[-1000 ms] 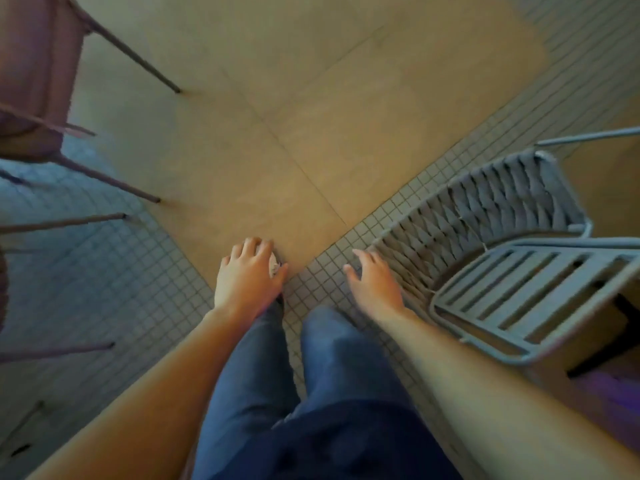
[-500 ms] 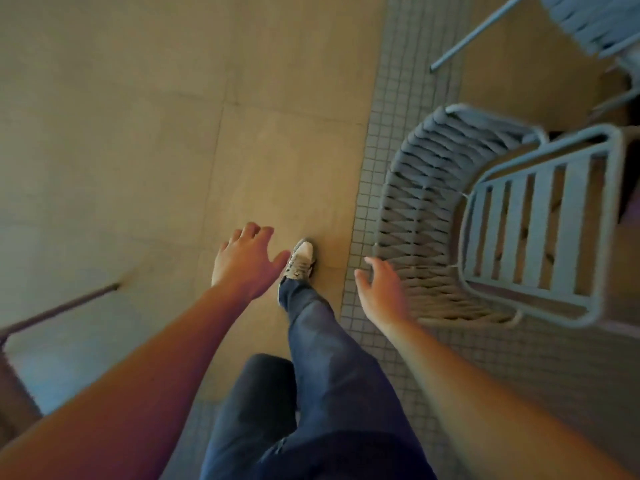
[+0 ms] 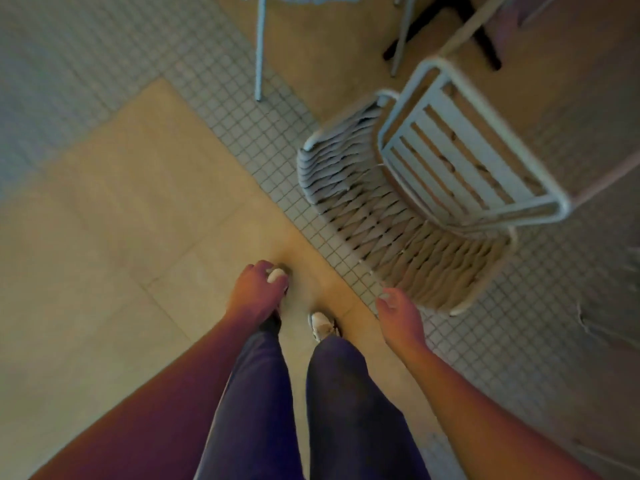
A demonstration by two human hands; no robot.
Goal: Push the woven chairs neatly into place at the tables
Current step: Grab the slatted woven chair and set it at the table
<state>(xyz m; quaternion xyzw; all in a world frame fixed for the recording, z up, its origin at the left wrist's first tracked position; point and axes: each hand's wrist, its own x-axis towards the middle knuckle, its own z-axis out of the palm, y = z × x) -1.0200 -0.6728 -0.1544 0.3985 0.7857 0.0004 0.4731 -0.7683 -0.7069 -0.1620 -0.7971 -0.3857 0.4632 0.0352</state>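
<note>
— Head camera looks down. What are the hands doing?

— Both are empty. The left hand (image 3: 258, 292) hangs over the floor with its fingers curled loosely down, a half-open grip on nothing. The right hand (image 3: 401, 317) is loose too, fingers a little bent, grip open and holding nothing.

— Is the right hand on the chair?

— No. The woven chair (image 3: 391, 220) is just beside it, up and to the right. There is a small gap between the fingers and the bottom edge of the woven back.

— Where does the chair stand?

— On the small square tiles (image 3: 242, 109). Its slatted seat (image 3: 467, 157) points up and to the right, toward a dark table foot (image 3: 485, 39) near the top. I cannot tell if the seat is under a surface, because no tabletop is clear here.

— What changed from half a second ago?

— The view turned. The chair was at the right edge before, and now it sits more in the middle right, tilted. The legs of another chair (image 3: 259, 46) show at the top now. Both shoes (image 3: 322, 325) show where only one did. The hands were empty then as well.

— Any words to read?

— None that I can see. It is all a bit blurry.
</note>
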